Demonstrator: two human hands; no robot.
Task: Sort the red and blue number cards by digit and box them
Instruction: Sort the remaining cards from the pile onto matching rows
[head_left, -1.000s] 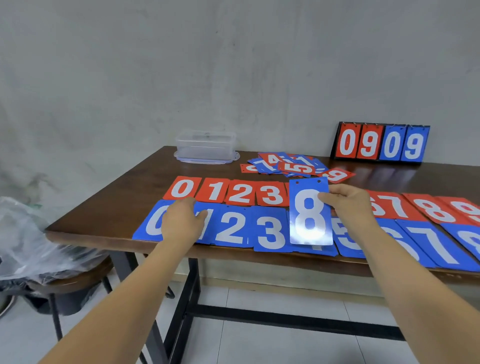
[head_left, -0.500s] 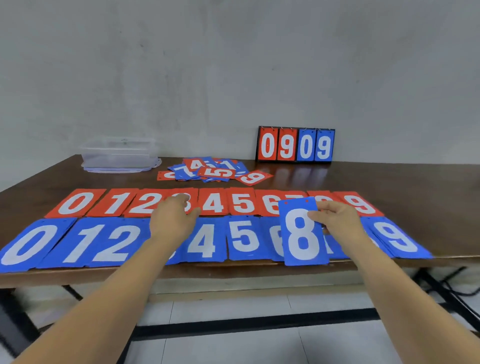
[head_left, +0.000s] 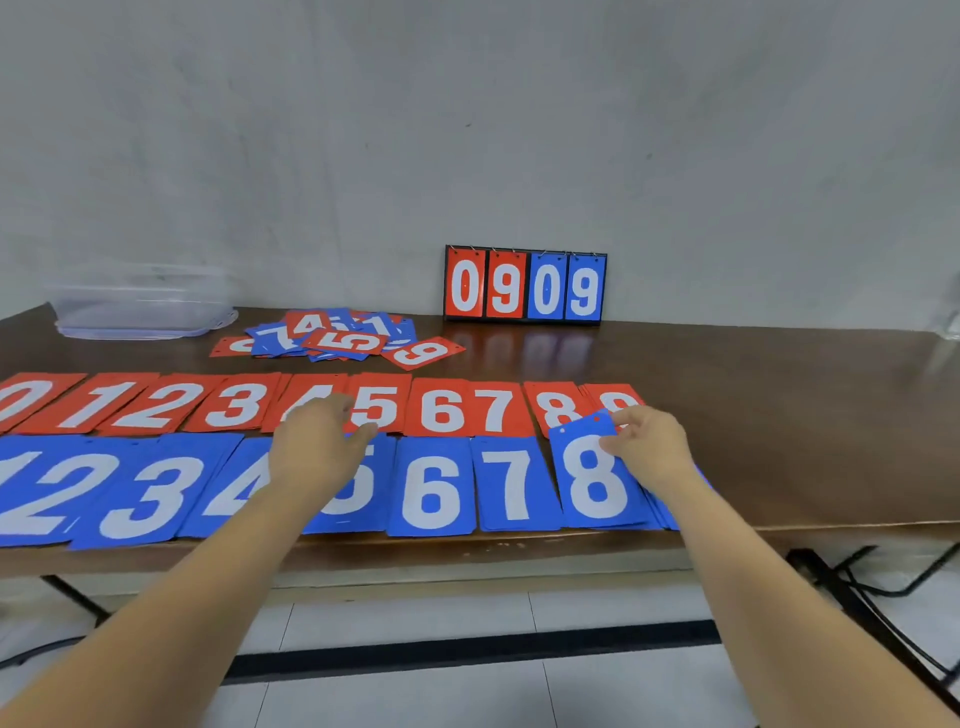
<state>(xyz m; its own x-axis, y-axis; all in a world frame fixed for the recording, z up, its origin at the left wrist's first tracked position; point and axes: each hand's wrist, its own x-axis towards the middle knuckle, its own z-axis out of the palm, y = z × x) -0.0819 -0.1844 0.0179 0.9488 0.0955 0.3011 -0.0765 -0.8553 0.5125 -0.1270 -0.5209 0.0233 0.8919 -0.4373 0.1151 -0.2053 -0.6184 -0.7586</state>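
A row of red number cards (head_left: 447, 410), 0 to 9, lies on the brown table (head_left: 779, 415), with a row of blue number cards (head_left: 431, 488) in front of it. My right hand (head_left: 649, 447) pinches a blue 8 card (head_left: 592, 483) at its upper right edge, low over the blue row, right of the blue 7. My left hand (head_left: 319, 447) hovers or rests with loose fingers over the blue 5 and red 4. A heap of unsorted cards (head_left: 332, 338) lies further back. The clear plastic box (head_left: 140, 306) stands at the back left.
A small flip scoreboard (head_left: 524, 286) showing 0909 stands against the wall. Bare tabletop stretches to the right of the rows. Black table legs and cables (head_left: 857, 582) run under the right end.
My right hand has carried the blue 8 card rightward along the blue row and lowered it beside the blue 7. My left hand has drifted right, from the 0 towards the 5.
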